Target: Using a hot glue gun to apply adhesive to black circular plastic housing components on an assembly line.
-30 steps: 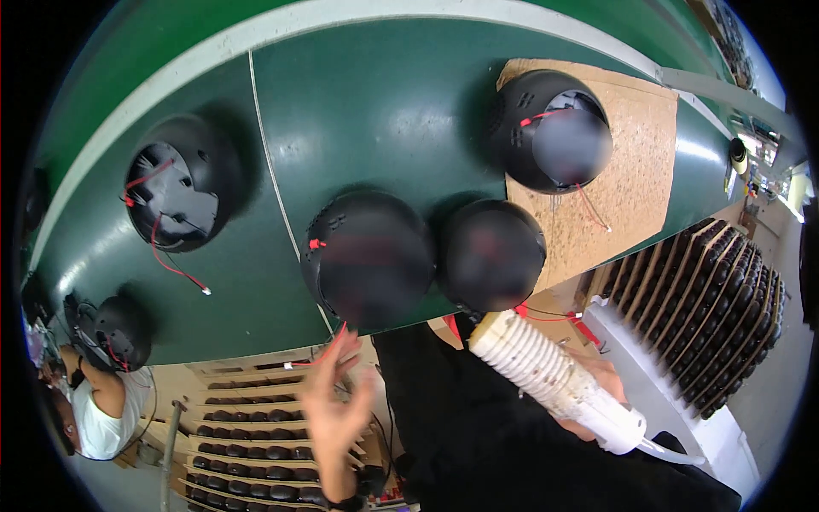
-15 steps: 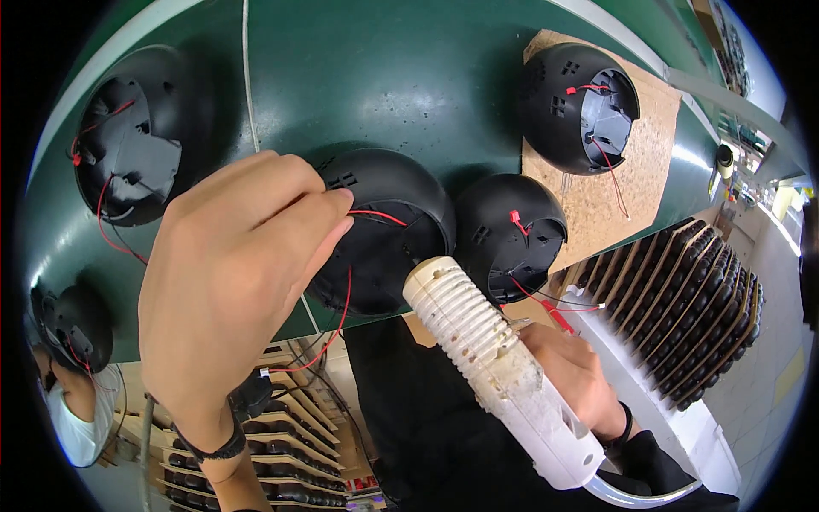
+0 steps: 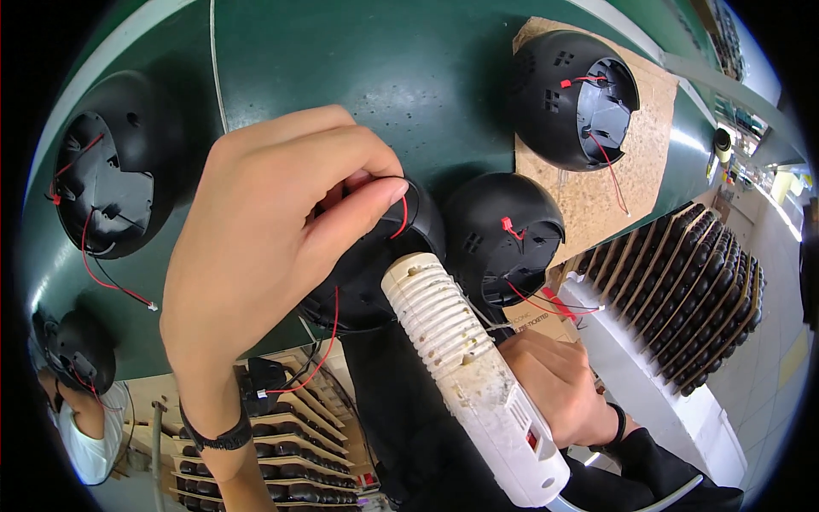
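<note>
My left hand (image 3: 269, 213) is closed in a pinch on a thin red wire (image 3: 404, 218) above a black rounded shell (image 3: 363, 294). The hand hides much of that shell. My right hand (image 3: 550, 384) grips a white hot glue gun (image 3: 469, 367) with a ribbed front, partly behind its body. The gun's front end is over the shell's opening; its tip cannot be made out. Another red wire (image 3: 328, 341) hangs from the shell, ending in a small white plug. To the right sits a second black shell (image 3: 482, 226) with red leads.
A third shell (image 3: 554, 107) lies on a brown board (image 3: 653, 128) on the green table (image 3: 341, 51). Two more shells, one at far left (image 3: 153, 128), stand on the table. Stacked racks of black parts (image 3: 682, 290) are at right and below. Another person's arm (image 3: 85, 418) shows at lower left.
My left hand has moved right and slightly up, still pinching the red wire. The glue gun has shifted a little left. The shells at left appear lower in view.
</note>
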### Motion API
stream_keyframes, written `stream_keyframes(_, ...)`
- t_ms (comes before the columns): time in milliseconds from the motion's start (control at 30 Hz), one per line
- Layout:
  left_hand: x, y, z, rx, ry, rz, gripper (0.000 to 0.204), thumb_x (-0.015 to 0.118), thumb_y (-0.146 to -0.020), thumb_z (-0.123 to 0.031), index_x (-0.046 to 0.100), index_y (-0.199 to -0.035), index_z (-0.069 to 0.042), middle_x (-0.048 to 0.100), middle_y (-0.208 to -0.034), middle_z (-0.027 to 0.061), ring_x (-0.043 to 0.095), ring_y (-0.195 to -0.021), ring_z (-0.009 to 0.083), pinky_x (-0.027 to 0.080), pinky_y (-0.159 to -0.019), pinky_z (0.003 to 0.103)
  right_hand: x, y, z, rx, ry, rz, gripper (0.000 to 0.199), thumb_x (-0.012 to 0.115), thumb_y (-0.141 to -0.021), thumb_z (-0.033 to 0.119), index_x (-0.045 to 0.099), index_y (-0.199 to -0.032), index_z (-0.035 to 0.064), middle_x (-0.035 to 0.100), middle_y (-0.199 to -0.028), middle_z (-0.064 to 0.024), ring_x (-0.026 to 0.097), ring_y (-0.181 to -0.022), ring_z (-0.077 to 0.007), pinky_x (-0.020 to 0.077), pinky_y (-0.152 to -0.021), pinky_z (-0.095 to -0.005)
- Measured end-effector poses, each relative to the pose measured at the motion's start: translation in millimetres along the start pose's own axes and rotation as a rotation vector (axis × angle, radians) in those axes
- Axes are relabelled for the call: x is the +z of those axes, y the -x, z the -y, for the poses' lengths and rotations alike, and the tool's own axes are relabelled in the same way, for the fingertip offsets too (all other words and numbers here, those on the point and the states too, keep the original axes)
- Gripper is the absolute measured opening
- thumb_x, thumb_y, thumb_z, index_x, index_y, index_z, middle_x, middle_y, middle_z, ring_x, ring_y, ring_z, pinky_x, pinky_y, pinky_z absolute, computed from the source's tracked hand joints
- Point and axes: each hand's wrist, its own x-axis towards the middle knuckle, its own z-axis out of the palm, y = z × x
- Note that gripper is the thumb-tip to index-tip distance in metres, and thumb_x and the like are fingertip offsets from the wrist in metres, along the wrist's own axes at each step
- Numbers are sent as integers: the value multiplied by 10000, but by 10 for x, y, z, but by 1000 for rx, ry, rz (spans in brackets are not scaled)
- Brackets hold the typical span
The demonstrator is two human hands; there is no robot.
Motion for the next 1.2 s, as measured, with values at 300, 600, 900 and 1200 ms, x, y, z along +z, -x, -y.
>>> stream_keyframes(300, -258, 327, -52, -162, 234, 58, 204, 789, -712, 75, 755, -903, 12, 658, -840, 72, 601, -693, 99, 446, -592, 215, -68, 53, -11, 20, -7, -10, 279, 754, -665, 137, 579, -812, -23, 528, -691, -115, 573, -571, -291, 453, -485, -385)
stream_keyframes(600, -243, 464, -29, -183, 245, -29, 249, 749, -764, 73, 737, -1006, 17, 660, -902, 87, 619, -789, 121, 466, -668, 219, -140, 25, 51, 60, -10, 90, 274, 741, -696, 138, 592, -849, -34, 581, -749, -137, 611, -621, -312, 497, -539, -396)
stream_keyframes(900, -280, 1124, -539, -592, -162, 127, 232, 697, -897, -182, 693, -1007, 21, 684, -818, 108, 661, -715, 229, 496, -647, 331, -175, 38, 42, -14, -123, 112, 328, 725, -747, 169, 615, -936, -75, 644, -881, -209, 684, -802, -365, 570, -682, -399)
stream_keyframes(1200, -234, 618, -254, -497, 133, -109, 390, 596, -1014, -194, 479, -695, -3, 435, -611, -9, 347, -574, 51, 252, -526, 259, -37, -101, 111, -61, -80, 228, 313, 733, -717, 147, 622, -920, -63, 621, -841, -165, 662, -765, -351, 548, -643, -378)
